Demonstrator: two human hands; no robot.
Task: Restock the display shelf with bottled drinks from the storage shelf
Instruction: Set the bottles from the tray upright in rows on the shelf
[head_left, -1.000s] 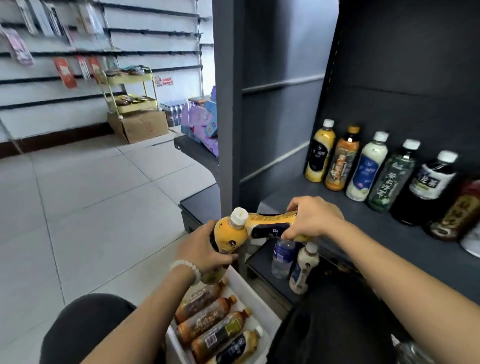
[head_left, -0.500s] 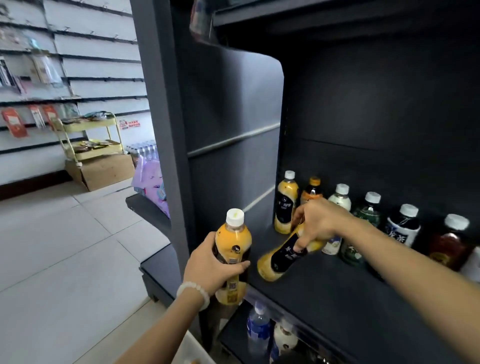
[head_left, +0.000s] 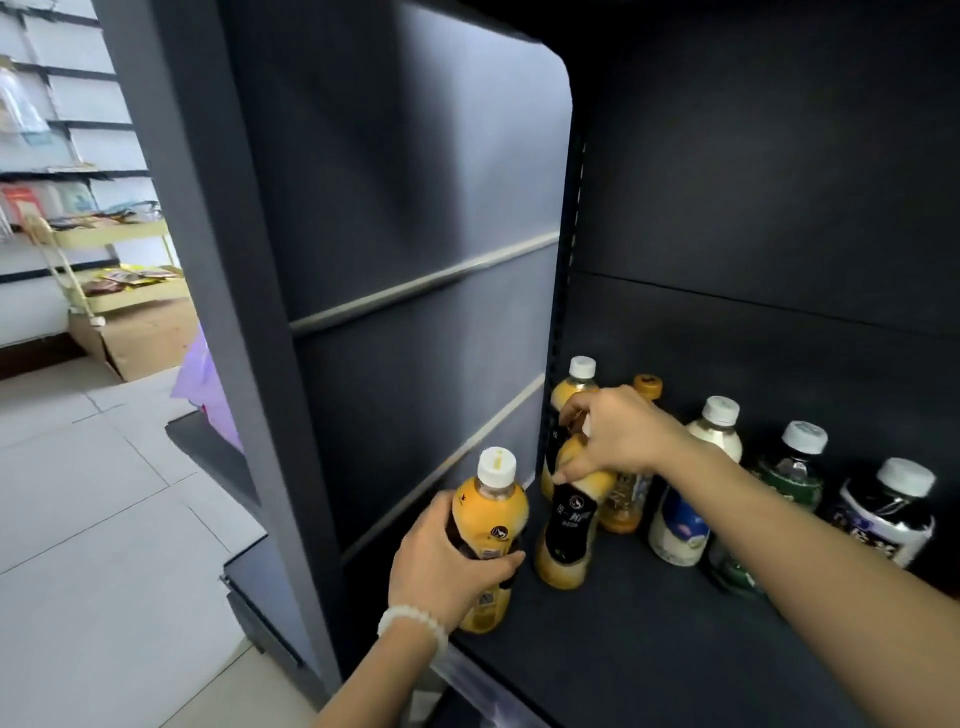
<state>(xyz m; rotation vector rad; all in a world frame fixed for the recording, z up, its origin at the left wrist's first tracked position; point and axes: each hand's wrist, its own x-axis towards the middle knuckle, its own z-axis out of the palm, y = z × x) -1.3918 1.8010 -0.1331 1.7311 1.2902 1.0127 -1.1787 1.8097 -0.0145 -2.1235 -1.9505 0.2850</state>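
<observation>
Right hand (head_left: 621, 434) is gripping the neck and shoulder of a yellow bottle with a black label (head_left: 569, 519), fingers curled over the top so its cap is hidden under the palm. The bottle is tilting slightly, base at or just above the dark display shelf (head_left: 649, 639); contact is unclear. It is sitting directly below the right fingers, in front of the back-row yellow bottle (head_left: 574, 387) and just beside the orange-capped bottle (head_left: 631, 499) behind the knuckles.

Left hand (head_left: 447, 564) is wrapping fingers and thumb round the label of a second yellow bottle (head_left: 491, 525), white cap standing clear above the fingers, base low at the shelf's front edge. It looks upright and waiting its turn.

Step in hand, as I judge it: standing the right-hand bottle up as a second row in front of the matching yellow one.

Doing it well:
- bringing the base flat down before loosening the fingers, since a top grip lets it rock
- keeping the knuckles off the orange-capped bottle behind them, it is close enough to knock
- turning the label forward while the fingers are holding the neck
- keeping the left bottle clear to the outer side of the right fingers until that hand is letting go

White bottle (head_left: 696, 499), green bottle (head_left: 779, 493) and dark bottle (head_left: 883, 525) are standing beyond the right forearm, apart from both hands.
</observation>
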